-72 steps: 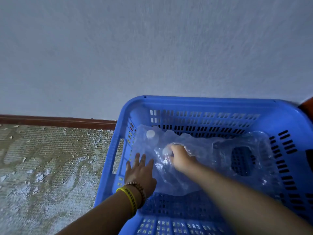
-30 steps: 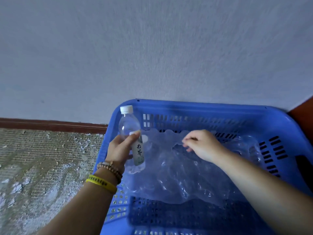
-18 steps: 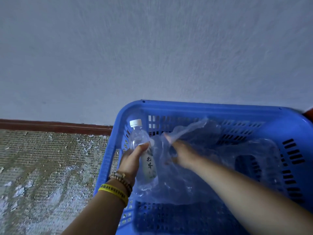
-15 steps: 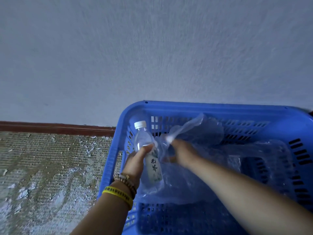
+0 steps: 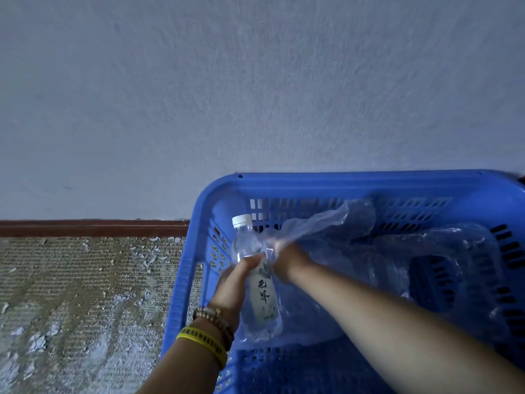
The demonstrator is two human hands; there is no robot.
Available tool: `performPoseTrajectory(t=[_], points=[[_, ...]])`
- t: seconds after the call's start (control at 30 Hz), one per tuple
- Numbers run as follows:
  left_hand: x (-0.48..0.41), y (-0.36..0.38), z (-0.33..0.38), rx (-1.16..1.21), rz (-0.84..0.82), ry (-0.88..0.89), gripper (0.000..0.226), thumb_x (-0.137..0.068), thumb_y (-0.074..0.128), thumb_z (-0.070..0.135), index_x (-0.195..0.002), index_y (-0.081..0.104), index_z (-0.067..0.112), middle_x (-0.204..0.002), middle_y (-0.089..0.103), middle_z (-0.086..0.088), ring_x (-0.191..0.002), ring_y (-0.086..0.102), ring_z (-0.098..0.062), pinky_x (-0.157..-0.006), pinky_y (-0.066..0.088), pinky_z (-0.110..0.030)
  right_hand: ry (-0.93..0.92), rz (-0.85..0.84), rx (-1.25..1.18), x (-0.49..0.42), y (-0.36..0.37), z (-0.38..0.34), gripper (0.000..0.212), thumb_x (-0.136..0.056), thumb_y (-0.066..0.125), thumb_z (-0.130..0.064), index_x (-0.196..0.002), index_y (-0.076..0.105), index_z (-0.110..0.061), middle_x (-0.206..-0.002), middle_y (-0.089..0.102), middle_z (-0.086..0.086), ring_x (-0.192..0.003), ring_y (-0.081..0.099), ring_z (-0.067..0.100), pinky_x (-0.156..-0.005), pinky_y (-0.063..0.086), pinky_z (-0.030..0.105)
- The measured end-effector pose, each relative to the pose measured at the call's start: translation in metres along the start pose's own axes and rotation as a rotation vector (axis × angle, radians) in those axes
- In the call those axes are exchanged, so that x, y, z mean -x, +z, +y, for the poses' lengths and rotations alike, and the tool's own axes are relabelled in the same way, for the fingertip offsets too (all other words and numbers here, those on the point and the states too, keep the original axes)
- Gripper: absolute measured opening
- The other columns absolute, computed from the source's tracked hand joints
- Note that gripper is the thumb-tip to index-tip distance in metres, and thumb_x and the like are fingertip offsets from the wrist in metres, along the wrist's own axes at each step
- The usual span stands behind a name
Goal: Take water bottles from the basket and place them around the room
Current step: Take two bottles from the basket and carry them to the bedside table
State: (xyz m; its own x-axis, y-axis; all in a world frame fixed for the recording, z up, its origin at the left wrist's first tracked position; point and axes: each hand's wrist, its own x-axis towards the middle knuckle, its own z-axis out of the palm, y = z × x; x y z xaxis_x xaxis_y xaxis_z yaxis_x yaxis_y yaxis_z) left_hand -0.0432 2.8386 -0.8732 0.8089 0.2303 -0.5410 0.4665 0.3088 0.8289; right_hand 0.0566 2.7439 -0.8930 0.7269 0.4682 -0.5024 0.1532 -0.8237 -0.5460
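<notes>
A blue plastic basket (image 5: 355, 184) stands against the wall at the lower right. My left hand (image 5: 235, 282) is shut on a clear water bottle (image 5: 262, 291) with a white cap and a white label, held upright over the basket's left side. My right hand (image 5: 287, 255) reaches inside the crumpled clear plastic wrap (image 5: 397, 251) that fills the basket, right beside the bottle. The wrap covers its fingers, so their grip is unclear. No other bottle shows through the wrap.
A pale blue-grey wall (image 5: 255, 95) fills the upper view, with a dark red baseboard (image 5: 85, 227) along its foot. Worn flooring (image 5: 85, 294) littered with white flakes lies left of the basket.
My left hand lifted a bottle out of the wrap and holds it over the basket's left side. My right hand let go of the wrap's top and pushed into it beside the bottle.
</notes>
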Motion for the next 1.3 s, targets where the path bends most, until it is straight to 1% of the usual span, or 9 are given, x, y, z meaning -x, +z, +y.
performPoseTrajectory(t=[0.17,0.27,0.43,0.53,0.63,0.83,0.93,1.13,1.3], points=[[-0.002,0.002,-0.001,-0.192,0.097,0.096,0.062,-0.054,0.069,0.057,-0.081,0.072,0.001,-0.084,0.071,-0.023,-0.083,0.068,-0.040,-0.076,0.055,-0.052,0.000,0.045,0.043,0.009,0.003,0.006,0.012,-0.094,0.044,-0.010,-0.094,0.055,-0.013,-0.082,0.055,0.002,-0.081,0.054,0.019,-0.080,0.049,0.027],[-0.004,0.004,-0.008,-0.239,0.158,0.117,0.083,-0.046,0.071,0.063,-0.085,0.066,-0.010,-0.087,0.068,-0.029,-0.080,0.066,-0.043,-0.072,0.054,-0.056,0.108,0.139,-0.091,0.025,0.005,0.036,0.023,-0.093,0.049,-0.019,-0.113,0.059,-0.015,-0.075,0.037,-0.014,-0.090,0.041,0.013,-0.085,0.041,0.031],[-0.008,0.004,-0.018,-0.246,0.194,0.084,0.040,-0.053,0.084,0.047,-0.068,0.075,0.010,-0.067,0.074,0.002,-0.069,0.070,-0.019,-0.052,0.050,-0.025,0.119,0.528,-0.178,0.070,-0.018,0.098,0.041,-0.084,0.068,-0.024,-0.056,0.039,-0.023,-0.052,0.043,-0.009,-0.048,0.041,0.007,-0.045,0.031,0.013],[-0.010,0.008,-0.016,-0.206,0.185,0.068,0.045,-0.052,0.080,0.052,-0.075,0.076,0.013,-0.077,0.076,0.000,-0.078,0.071,-0.018,-0.065,0.055,-0.031,0.006,0.567,-0.077,0.107,-0.038,0.116,0.018,-0.080,0.072,-0.021,-0.091,0.059,-0.021,-0.083,0.063,-0.006,-0.076,0.060,0.014,-0.064,0.043,0.019],[-0.009,0.015,-0.010,-0.173,0.182,0.050,0.047,-0.051,0.075,0.054,-0.074,0.075,0.013,-0.077,0.075,-0.006,-0.079,0.071,-0.026,-0.072,0.057,-0.041,-0.157,0.705,0.026,0.131,-0.058,0.120,0.044,-0.073,0.078,-0.011,-0.111,0.062,0.003,-0.110,0.067,0.014,-0.102,0.062,0.027,-0.089,0.044,0.027],[0.001,0.025,0.011,-0.209,0.111,0.182,0.059,-0.041,0.081,0.056,-0.086,0.071,0.019,-0.093,0.075,0.000,-0.089,0.070,-0.016,-0.079,0.056,-0.035,-0.289,0.944,-0.325,0.154,-0.111,0.064,0.024,-0.080,0.066,-0.035,-0.081,0.049,-0.018,-0.068,0.057,-0.008,-0.063,0.054,-0.002,-0.055,0.038,0.008],[0.008,0.022,0.030,-0.301,0.082,0.289,0.061,-0.042,0.085,0.058,-0.088,0.072,0.021,-0.086,0.075,0.010,-0.085,0.069,-0.003,-0.073,0.053,-0.019,-0.308,0.972,-0.562,0.149,-0.132,0.025,0.025,-0.079,0.068,-0.040,-0.076,0.050,-0.022,-0.065,0.055,-0.011,-0.056,0.050,-0.006,-0.052,0.037,0.005],[0.038,0.027,0.069,-0.277,-0.260,0.298,0.048,-0.055,0.074,0.048,-0.094,0.075,0.020,-0.096,0.076,0.001,-0.095,0.069,-0.014,-0.088,0.053,-0.032,-0.177,0.812,-0.748,0.117,-0.137,-0.022,0.039,-0.074,0.065,-0.048,-0.064,0.039,-0.021,-0.054,0.051,-0.009,-0.052,0.048,0.009,-0.054,0.040,0.025],[0.052,0.035,0.072,-0.053,-0.431,-0.016,0.061,-0.055,0.069,0.039,-0.108,0.068,0.007,-0.101,0.064,-0.026,-0.094,0.061,-0.037,-0.091,0.047,-0.050,-0.124,0.547,-0.936,0.114,-0.118,-0.033,0.033,-0.079,0.068,-0.037,-0.062,0.049,-0.016,-0.051,0.060,0.009,-0.044,0.059,0.016,-0.040,0.043,0.019]])
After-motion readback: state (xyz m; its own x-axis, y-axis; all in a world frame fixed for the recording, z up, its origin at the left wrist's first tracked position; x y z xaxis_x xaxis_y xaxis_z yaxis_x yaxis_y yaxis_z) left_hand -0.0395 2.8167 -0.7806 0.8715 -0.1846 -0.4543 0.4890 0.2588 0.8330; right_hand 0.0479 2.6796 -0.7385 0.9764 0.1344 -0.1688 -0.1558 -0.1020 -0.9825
